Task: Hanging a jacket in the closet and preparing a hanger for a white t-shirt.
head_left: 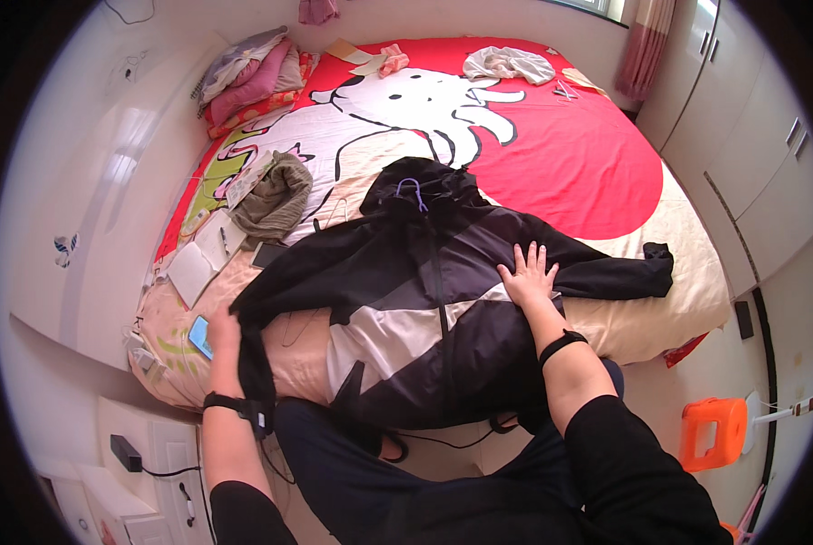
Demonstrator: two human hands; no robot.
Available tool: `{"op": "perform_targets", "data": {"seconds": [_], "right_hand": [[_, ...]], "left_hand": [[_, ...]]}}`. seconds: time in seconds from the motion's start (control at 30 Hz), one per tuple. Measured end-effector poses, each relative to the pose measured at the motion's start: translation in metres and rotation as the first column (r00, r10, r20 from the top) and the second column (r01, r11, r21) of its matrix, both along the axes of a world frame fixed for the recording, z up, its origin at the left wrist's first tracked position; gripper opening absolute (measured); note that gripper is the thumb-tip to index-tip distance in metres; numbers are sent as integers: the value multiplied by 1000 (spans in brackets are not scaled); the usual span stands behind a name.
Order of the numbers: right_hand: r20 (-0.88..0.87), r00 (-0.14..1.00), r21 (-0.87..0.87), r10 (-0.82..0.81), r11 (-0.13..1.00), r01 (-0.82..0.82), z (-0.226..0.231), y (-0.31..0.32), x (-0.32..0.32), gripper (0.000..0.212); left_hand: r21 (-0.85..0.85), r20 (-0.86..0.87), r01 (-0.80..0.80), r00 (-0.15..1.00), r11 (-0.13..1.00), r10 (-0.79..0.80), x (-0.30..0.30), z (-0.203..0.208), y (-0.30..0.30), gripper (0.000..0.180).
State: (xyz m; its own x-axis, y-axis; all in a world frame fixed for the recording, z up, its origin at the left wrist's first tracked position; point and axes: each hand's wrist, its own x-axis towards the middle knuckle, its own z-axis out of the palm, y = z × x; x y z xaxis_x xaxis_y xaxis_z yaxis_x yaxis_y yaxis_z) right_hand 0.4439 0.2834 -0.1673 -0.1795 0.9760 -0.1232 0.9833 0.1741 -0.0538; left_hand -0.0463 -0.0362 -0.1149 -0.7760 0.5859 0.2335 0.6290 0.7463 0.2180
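Observation:
A black hooded jacket (pixel 479 238) with a grey and white panel lies spread front up, its lower edge at the bed's near side. A purple hanger hook (pixel 412 189) shows at its neck. My right hand (pixel 528 272) rests flat on the jacket's right front, fingers spread. At the bend of the left sleeve (pixel 255 359), my left hand (pixel 224 334) is closed on the fabric, its fingertips mostly hidden; the rest of that sleeve hangs down beside my wrist. Just left of this hand lies a light-blue phone-like object (pixel 200 337). The right sleeve stretches out sideways.
The bed (pixel 597 191) has a red and white cartoon sheet. An open notebook (pixel 199 263), a dark phone (pixel 268 255) and an olive garment (pixel 275 198) lie on the left. Folded bedding (pixel 252 82) is piled at the far left. An orange stool (pixel 713 434) stands at the right.

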Motion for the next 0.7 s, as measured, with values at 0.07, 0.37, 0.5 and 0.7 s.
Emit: {"op": "perform_targets", "data": {"seconds": [0.07, 0.37, 0.5, 0.7], "right_hand": [[21, 1000, 63, 0, 998, -1, -5, 1, -4, 70], [53, 999, 48, 0, 999, -2, -6, 9, -4, 69], [-72, 971, 256, 229, 945, -204, -8, -13, -31, 71], [-89, 954, 257, 286, 932, -256, -36, -26, -15, 66]], "left_hand": [[-11, -90, -36, 995, 999, 35, -25, 0, -13, 17], [158, -306, 643, 754, 750, -582, 113, 5, 96, 31], [-141, -201, 798, 556, 586, -806, 194, -33, 106, 53], [-280, 73, 473, 878, 836, -473, 172, -64, 108, 56]]}}
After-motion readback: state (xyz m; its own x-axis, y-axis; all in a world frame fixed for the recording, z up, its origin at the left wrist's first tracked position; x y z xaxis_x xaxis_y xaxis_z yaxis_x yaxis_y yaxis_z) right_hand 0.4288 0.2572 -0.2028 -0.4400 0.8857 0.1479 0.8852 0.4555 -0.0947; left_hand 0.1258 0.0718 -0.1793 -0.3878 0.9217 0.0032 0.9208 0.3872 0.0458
